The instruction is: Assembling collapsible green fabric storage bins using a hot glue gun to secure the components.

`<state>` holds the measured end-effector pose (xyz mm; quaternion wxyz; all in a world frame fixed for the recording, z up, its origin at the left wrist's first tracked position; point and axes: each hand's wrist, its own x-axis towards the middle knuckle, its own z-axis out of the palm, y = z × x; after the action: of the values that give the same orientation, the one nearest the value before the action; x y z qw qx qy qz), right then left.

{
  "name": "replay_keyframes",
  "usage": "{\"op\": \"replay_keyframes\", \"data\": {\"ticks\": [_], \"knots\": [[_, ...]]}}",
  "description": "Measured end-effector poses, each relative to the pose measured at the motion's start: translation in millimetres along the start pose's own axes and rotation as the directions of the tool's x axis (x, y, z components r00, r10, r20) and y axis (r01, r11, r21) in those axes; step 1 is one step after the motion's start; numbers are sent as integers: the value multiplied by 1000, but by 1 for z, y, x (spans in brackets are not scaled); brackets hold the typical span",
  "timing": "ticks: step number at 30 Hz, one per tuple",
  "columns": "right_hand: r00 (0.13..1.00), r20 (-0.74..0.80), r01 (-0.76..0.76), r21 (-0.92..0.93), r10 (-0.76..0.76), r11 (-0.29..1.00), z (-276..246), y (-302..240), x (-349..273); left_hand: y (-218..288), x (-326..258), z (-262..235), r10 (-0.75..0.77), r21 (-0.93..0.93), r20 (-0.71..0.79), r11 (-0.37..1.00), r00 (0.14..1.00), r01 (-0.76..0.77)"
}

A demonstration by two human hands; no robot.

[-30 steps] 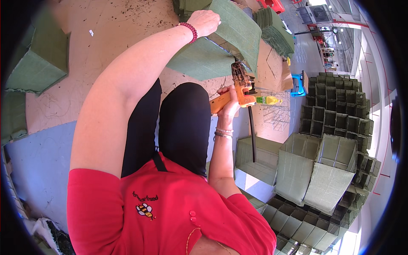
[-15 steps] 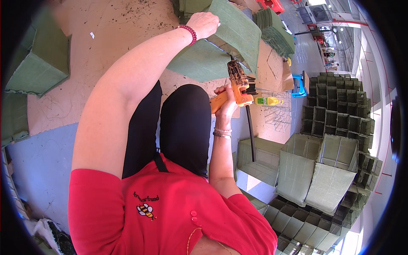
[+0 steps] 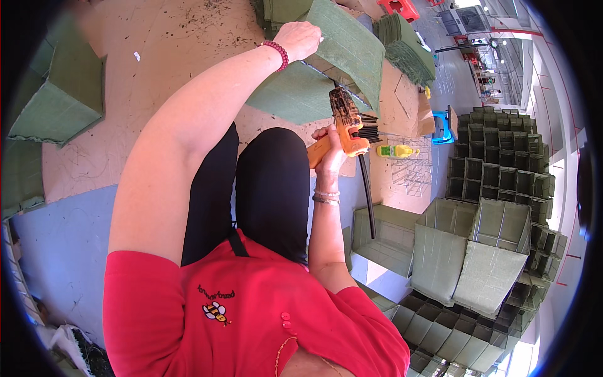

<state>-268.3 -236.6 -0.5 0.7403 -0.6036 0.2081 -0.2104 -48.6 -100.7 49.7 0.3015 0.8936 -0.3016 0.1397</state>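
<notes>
- Under the work, a tan board [image 3: 163, 81] spreads out, with black crumbs [image 3: 204, 19] scattered near its far side; a pale blue surface [image 3: 63, 229] shows nearer me.
- Left of me stands a green box [image 3: 72, 103]; beyond my hands, to the right, lies a stack of green sheets [image 3: 405, 53].
- A yellow bottle [image 3: 392, 151] lies just right of the work, near a wire frame [image 3: 411, 176] and a bundle of black sticks [image 3: 369, 129].
- Further right are a blue stool [image 3: 444, 125] and many stacked boxes [image 3: 496, 147], with two large pale-green boxes [image 3: 440, 264] in front of them. A red stool [image 3: 400, 7] and a fan [image 3: 499, 56] are farther off.
- The workpiece [image 3: 352, 50], green and angular, rests on the board in front of my knees [image 3: 273, 182], one panel raised over another.
- My left hand [image 3: 297, 43] reaches across to it, back of the hand up, fingertips at the raised panel's edge; most of the fingers are hidden, so I cannot tell whether they pinch it.
- My right hand [image 3: 330, 154] is wrapped around the handle of an orange glue gun [image 3: 350, 129], fingers closed on the grip.
- The gun's dark, crusted front points away from me, at the workpiece's near opening; I cannot tell if the tip touches. A black rod [image 3: 367, 195] sticks out of its back, toward me.
</notes>
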Motion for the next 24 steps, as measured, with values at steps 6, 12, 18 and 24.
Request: {"op": "replay_keyframes", "data": {"ticks": [6, 12, 18, 24], "knots": [[999, 40, -7, -31, 9, 999, 5, -1, -2, 1, 0, -1, -9, 4, 6, 1000, 1000, 9], [996, 89, -2, -95, 10, 995, 4, 4, 1, 1, 0, -1, -14, 18, 18, 1000, 1000, 13], [995, 98, 26, -143, -11, 989, 8, 4, 2, 0, 1, -1, -19, 12, 26, 1000, 999, 19], [998, 67, 5, -114, 3, 993, 7, 5, 1, -1, 0, -2, -12, 8, 17, 1000, 1000, 12]]}}
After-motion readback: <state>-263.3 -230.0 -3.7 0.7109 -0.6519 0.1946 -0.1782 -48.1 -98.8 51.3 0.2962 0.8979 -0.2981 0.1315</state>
